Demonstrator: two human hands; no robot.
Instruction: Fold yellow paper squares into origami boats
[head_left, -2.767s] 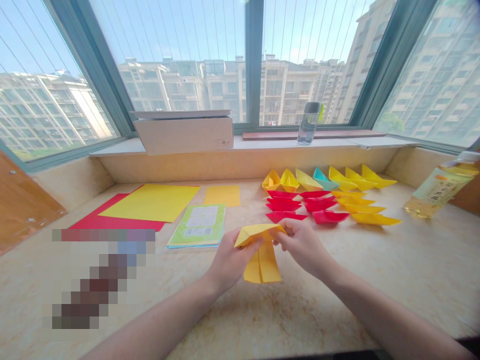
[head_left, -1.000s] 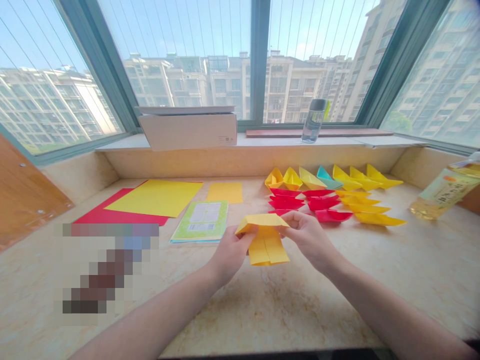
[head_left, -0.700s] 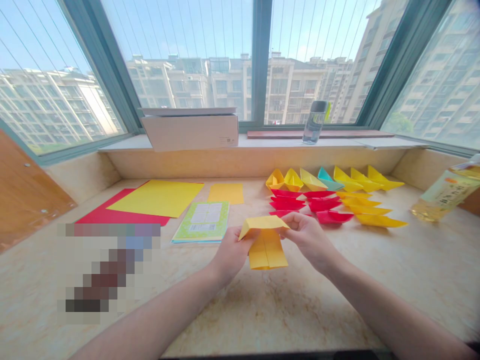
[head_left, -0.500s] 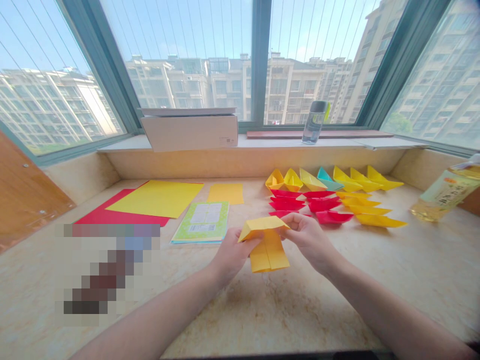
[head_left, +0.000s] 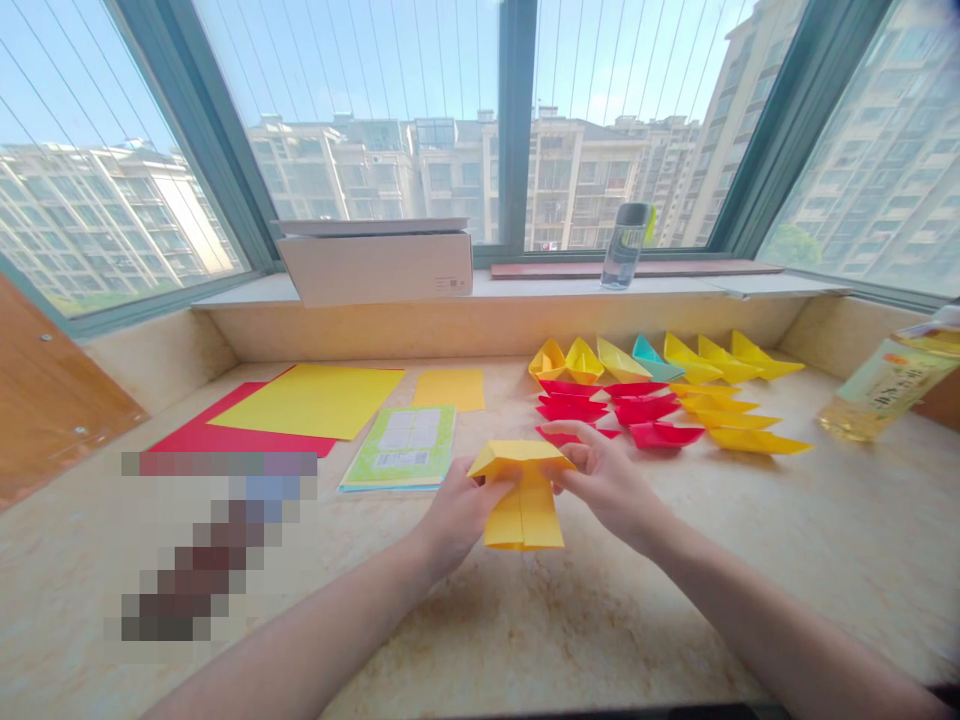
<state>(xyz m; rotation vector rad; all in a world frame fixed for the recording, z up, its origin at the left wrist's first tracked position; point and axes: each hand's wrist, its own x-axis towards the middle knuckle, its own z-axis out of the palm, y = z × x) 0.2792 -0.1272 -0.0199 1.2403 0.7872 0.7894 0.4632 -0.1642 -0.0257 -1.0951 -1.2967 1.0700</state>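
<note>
A piece of folded yellow paper [head_left: 534,510] is held up over the counter, with a wide flap across its top and a narrower part with a centre crease hanging below. My left hand [head_left: 457,512] grips its left side, thumb over the front and fingers mostly hidden behind. At the right corner of the flap, my right hand [head_left: 611,488] holds the paper with thumb and fingers, its index finger lifted above the edge. Just beyond stand red folded paper boats [head_left: 664,436], a row of yellow boats [head_left: 757,441] and a teal boat [head_left: 654,358].
To the left lie a large yellow sheet [head_left: 307,400], a red sheet [head_left: 187,430], a small yellow-orange sheet [head_left: 450,388] and a green booklet [head_left: 411,450]. A tilted bottle of yellow liquid [head_left: 885,385] is at right. A white box [head_left: 375,268] and water bottle [head_left: 624,250] occupy the sill.
The folded paper has shifted slightly left and turned to hang straighter. My right index finger has lifted off the flap's top edge, and the right thumb has come lower.
</note>
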